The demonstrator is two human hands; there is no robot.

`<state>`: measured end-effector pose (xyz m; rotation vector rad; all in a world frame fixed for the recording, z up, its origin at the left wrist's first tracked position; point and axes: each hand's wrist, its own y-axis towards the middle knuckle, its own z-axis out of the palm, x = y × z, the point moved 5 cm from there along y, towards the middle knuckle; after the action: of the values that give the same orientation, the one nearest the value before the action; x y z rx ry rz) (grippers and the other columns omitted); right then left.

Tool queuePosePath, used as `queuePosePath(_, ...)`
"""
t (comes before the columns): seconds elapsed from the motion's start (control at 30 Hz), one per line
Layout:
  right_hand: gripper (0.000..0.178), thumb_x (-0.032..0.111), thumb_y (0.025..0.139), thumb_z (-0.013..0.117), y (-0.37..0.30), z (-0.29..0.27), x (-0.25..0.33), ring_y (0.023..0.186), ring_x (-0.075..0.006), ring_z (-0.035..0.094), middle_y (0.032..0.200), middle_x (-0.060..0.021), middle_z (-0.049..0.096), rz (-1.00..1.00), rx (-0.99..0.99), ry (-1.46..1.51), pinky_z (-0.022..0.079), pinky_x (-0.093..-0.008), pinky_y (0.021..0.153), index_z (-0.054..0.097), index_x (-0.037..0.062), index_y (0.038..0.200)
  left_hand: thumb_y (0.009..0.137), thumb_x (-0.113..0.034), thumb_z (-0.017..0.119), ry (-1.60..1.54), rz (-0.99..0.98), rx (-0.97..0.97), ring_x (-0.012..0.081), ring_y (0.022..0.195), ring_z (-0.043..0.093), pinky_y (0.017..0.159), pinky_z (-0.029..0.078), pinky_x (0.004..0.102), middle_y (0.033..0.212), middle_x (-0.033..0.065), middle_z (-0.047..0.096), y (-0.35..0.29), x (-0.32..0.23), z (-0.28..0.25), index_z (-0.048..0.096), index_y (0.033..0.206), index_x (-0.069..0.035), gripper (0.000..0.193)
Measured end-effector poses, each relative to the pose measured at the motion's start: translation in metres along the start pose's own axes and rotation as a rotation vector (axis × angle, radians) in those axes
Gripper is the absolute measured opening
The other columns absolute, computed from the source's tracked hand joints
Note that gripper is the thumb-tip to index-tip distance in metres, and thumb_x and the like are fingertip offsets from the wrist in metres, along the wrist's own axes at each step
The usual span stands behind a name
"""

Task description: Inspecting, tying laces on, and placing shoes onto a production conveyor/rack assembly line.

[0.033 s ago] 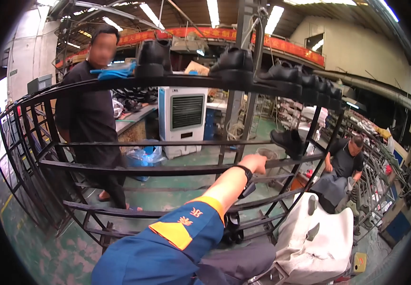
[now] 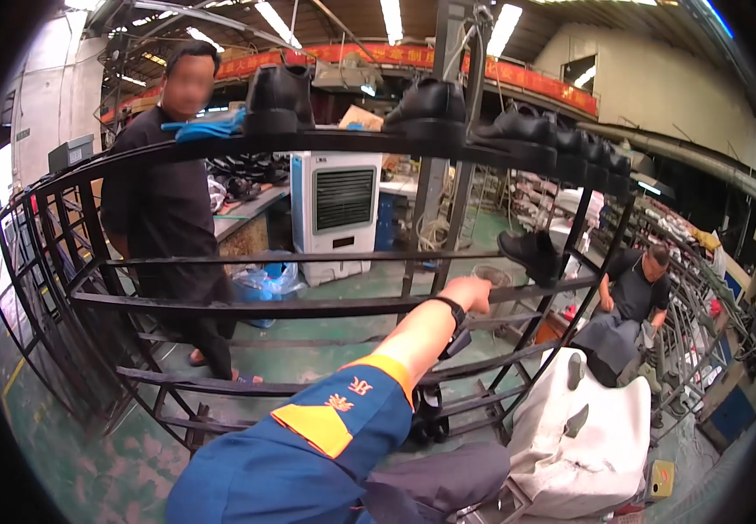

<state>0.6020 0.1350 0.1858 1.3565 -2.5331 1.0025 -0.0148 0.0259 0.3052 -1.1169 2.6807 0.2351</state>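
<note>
My left hand [image 2: 467,294], with a dark band on the wrist, reaches out across the view. Its fingers are curled round a rail [image 2: 352,306] of a black metal shoe rack. Close to the hand on the right, a black shoe [image 2: 528,255] stands tilted on the rack. Below my wrist is a small dark object [image 2: 457,343] whose kind I cannot make out. Several more black shoes [image 2: 428,109] line the top rail, with a blue cloth-like item [image 2: 205,127] at their left. My right hand is out of view.
Behind the rack a person [image 2: 171,192] stands at the left, near a white air cooler [image 2: 336,214]. Another person [image 2: 633,301] sits at the right. A pale covered form [image 2: 587,445] stands close on my right. A blue plastic bag [image 2: 269,281] lies on the green floor.
The view has shifted very slightly. My left hand keeps its place at the rail, and the shoes have not moved.
</note>
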Motion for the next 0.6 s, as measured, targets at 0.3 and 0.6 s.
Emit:
queuePosePath(0.3,0.050,0.035,0.090,0.069,0.020,-0.002,0.000,0.106,-0.0372,0.069,0.113,-0.0226,0.071,0.010,-0.002,-0.056,0.053,-0.0449,0.092,0.064,0.0060,0.130,0.075,-0.026,0.070,0.233,0.098,-0.017,0.0358,0.103,0.070,0.088,0.057,0.0463,0.111,0.0179,0.073,0.029,-0.011,0.011,0.074,0.109,-0.007,0.040)
queuePosePath(0.6,0.041,0.035,0.082,0.076,0.036,-0.002,-0.022,0.087,-0.0372,0.070,0.089,-0.0157,0.073,-0.025,-0.123,-0.004,0.055,-0.0461,0.078,0.069,0.0078,0.111,0.079,-0.030,0.069,0.253,0.105,0.043,0.0276,0.077,0.075,0.070,0.059,0.0425,0.086,0.0167,0.075,0.102,-0.024,0.038,0.073,0.089,0.003,0.035)
